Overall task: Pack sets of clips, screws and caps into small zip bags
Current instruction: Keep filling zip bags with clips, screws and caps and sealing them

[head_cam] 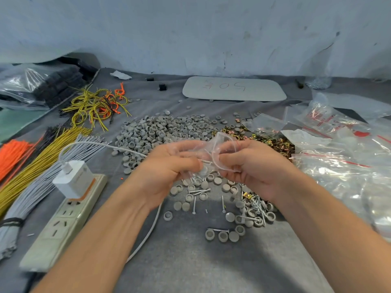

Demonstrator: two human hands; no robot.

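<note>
Zip bag (221,142) | left hand (169,168) pinches it | right hand (249,166) pinches it | over caps (218,181)

The zip bag (208,148) was thin clear plastic film, glossy and crinkled. The caps (160,127) were matt grey plastic; the screws (199,191) bright silvery metal; the clips (275,143) brassy, shiny metal. The worktop (190,263) wore a dull grey cloth. The power strip (61,227) was smooth cream plastic.

Grey caps (165,130), brass-gold clips (275,142).
</note>
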